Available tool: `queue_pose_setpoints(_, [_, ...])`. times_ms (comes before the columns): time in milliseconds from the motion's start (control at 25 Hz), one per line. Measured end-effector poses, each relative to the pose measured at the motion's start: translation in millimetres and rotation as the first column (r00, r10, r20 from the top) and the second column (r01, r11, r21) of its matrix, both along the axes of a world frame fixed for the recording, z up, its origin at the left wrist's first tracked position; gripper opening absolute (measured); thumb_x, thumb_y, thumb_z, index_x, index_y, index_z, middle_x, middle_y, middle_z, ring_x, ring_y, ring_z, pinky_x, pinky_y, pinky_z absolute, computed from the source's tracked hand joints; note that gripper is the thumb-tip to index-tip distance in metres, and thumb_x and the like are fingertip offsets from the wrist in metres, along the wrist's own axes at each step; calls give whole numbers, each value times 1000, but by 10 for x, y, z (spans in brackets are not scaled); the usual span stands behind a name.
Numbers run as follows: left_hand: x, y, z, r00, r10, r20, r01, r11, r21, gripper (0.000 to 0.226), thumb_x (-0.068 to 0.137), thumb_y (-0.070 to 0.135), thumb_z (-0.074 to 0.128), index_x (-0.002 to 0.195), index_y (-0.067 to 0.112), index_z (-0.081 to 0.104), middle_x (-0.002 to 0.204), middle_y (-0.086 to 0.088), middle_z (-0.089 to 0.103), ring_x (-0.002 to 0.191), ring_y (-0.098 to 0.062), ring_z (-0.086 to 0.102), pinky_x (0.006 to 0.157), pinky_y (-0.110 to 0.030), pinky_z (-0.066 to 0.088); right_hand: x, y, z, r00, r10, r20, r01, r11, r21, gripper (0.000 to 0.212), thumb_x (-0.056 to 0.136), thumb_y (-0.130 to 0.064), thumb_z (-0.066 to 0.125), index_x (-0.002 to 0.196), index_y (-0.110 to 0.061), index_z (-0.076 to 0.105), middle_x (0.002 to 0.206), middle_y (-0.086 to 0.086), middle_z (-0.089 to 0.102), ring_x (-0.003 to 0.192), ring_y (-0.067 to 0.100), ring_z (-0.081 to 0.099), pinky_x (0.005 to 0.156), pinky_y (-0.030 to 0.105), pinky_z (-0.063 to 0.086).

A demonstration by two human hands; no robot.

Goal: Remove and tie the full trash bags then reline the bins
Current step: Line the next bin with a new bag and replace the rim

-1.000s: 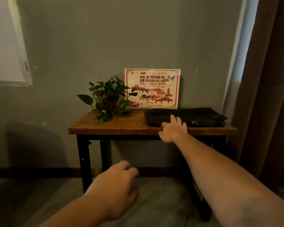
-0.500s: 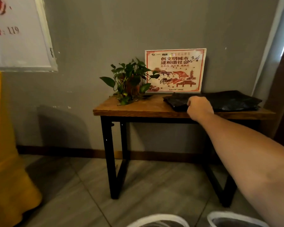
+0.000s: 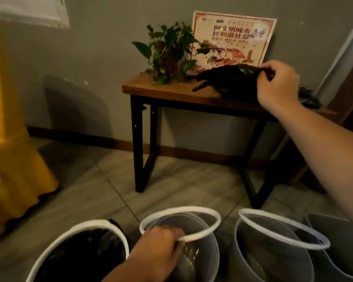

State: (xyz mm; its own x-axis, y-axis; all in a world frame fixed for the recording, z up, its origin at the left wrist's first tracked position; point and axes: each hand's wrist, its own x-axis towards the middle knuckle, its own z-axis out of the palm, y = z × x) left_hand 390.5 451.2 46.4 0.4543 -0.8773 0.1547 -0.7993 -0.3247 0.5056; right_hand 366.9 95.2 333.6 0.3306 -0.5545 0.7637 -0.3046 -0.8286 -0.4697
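Since the frame 0.5 s earlier, the right hand [image 3: 277,84] had gone from resting on the flat pile of black bags to pinching 1 bag [image 3: 228,78] by its edge and lifting it partly off the worktop [image 3: 171,91], while the view had dropped to take in the bins on the floor. Its fingers were curled tight on the plastic, and the rest of the bag drooped toward the wood beside the plant [image 3: 167,51]; more dark bags [image 3: 310,96] lay at the far right of the worktop. The left hand [image 3: 157,251] was clamped around the white ring [image 3: 181,209] of the middle bin [image 3: 202,257], which looked unlined. The left bin [image 3: 94,222] already held black plastic, and the right bin [image 3: 253,261] showed a bare grey wall with its ring sitting askew. This looked like the relining step, with a fresh liner being fetched. Next, the bag probably needed carrying down to the middle bin, shaking open with both hands, and tucking under the ring; thin plastic tends to cling shut.
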Motion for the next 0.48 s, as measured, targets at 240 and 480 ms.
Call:
queue_pose_setpoints(240, [-27,21,267,859,146,-491,-269,945,-188,14,99,38,64,104,29,73,87,13,73,80,1,67,80,-20,51,-809,1366,-349,924,382,32,-378,922,-78,18,100,-22,60,113,-27,72,109,-16,70,108,-1,65,93,14,49])
queue_pose_setpoints(480, [317,205,730,-159,-296,-942,-542,824,-167,67,97,72,43,131,20,70,130,-16,72,117,-38,70,102,-57,54,-1571,2433,-1372,814,571,-104,-539,810,231,32,88,-19,54,103,-40,72,112,-26,72,109,-3,66,93,6,44])
